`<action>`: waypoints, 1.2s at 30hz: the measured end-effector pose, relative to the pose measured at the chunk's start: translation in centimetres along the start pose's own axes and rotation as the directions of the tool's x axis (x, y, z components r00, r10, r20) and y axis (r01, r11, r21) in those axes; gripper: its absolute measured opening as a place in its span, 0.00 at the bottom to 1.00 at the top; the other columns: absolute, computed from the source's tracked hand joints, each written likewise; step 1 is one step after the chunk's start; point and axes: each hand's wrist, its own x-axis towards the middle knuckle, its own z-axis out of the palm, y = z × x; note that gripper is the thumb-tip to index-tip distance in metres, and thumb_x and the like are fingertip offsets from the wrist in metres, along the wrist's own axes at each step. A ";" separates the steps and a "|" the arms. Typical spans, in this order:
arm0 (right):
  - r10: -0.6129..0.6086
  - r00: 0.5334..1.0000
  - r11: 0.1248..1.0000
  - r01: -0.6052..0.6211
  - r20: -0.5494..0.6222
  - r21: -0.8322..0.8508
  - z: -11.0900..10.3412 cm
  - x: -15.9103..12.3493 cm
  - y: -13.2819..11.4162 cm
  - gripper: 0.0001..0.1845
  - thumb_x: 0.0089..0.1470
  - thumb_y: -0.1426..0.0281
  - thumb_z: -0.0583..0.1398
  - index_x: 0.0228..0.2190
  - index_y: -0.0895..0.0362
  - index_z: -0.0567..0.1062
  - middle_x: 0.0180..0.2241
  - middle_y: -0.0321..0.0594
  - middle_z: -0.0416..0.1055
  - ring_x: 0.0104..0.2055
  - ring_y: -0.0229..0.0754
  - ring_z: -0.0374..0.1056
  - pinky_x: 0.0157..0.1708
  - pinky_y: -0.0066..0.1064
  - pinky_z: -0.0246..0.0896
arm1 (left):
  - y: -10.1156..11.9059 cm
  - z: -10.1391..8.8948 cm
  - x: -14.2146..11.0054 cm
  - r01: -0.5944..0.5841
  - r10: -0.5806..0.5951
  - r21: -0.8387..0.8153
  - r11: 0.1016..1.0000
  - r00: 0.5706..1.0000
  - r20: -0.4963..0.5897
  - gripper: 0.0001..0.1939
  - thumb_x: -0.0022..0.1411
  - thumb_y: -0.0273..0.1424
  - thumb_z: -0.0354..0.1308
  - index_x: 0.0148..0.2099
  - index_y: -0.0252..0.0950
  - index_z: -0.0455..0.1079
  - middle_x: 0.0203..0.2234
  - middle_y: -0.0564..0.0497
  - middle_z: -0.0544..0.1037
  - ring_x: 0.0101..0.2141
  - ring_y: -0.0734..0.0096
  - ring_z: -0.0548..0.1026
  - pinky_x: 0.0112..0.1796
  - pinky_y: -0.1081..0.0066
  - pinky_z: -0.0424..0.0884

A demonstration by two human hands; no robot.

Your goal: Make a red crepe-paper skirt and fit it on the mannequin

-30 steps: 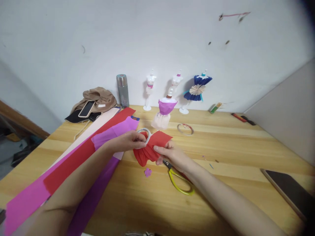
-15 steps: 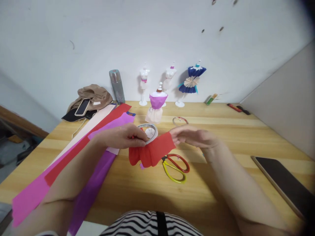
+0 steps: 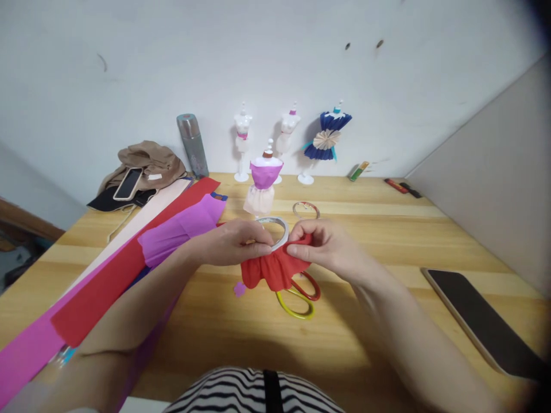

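Between my hands is a roll of white tape (image 3: 283, 230), with a strip of red crepe paper (image 3: 272, 271) gathered in folds along its near edge. My left hand (image 3: 236, 242) pinches the roll and the paper at the left, thumb on the near side. My right hand (image 3: 323, 246) is closed on the paper's right part, thumb and fingers pressed together beside the roll. Under the paper, partly covered, lie scissors (image 3: 297, 307) with one red and one yellow handle. A small purple paper scrap (image 3: 239, 288) rests left of them.
A small dress form (image 3: 266, 175) in purple and pale pink stands ahead, with several others behind. Crepe paper strips (image 3: 97, 292) lie along the left, near a flask (image 3: 192, 146) and a brown cloth (image 3: 150, 160). A large phone (image 3: 477, 315) lies at right.
My right hand has come in from the paper's loose right end and now pinches it close to the roll. The strip, flat at right before, is now bunched. The view has shifted slightly.
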 end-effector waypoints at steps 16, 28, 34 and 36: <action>-0.136 0.979 0.964 0.096 -0.150 -0.246 1.7 -1.6 -0.6 0.09 0.46 0.66 0.66 0.21 0.55 0.73 0.16 0.33 0.67 0.17 0.33 0.57 0.14 0.25 0.52 | 0.0 1.0 0.5 -0.019 0.018 -0.021 1.000 0.998 -0.062 0.17 0.66 0.31 0.48 0.24 0.37 0.49 0.21 0.55 0.55 0.24 0.74 0.57 0.28 0.69 0.53; -0.218 0.957 0.939 0.151 -0.194 -0.310 2.5 -1.4 0.3 0.09 0.49 0.66 0.66 0.22 0.54 0.73 0.19 0.35 0.70 0.20 0.37 0.63 0.20 0.30 0.59 | -0.5 1.1 0.4 -0.005 0.026 0.136 0.991 0.988 -0.151 0.19 0.68 0.30 0.49 0.23 0.37 0.52 0.20 0.53 0.60 0.26 0.72 0.60 0.30 0.68 0.54; -0.105 0.979 0.986 0.080 -0.172 -0.147 2.6 -1.1 0.0 0.09 0.46 0.67 0.66 0.21 0.55 0.72 0.18 0.34 0.69 0.19 0.35 0.62 0.18 0.28 0.59 | -0.5 1.3 0.3 0.015 0.010 0.166 0.986 0.989 -0.147 0.20 0.68 0.30 0.50 0.23 0.37 0.52 0.20 0.54 0.60 0.27 0.72 0.60 0.30 0.69 0.54; -0.079 0.986 0.994 0.067 -0.146 -0.085 2.6 -1.0 -0.2 0.09 0.45 0.67 0.66 0.21 0.54 0.72 0.17 0.33 0.68 0.18 0.34 0.61 0.18 0.28 0.58 | -0.4 1.3 0.3 0.023 0.006 0.188 0.982 0.989 -0.150 0.21 0.69 0.30 0.49 0.23 0.37 0.52 0.20 0.54 0.60 0.27 0.72 0.60 0.31 0.69 0.55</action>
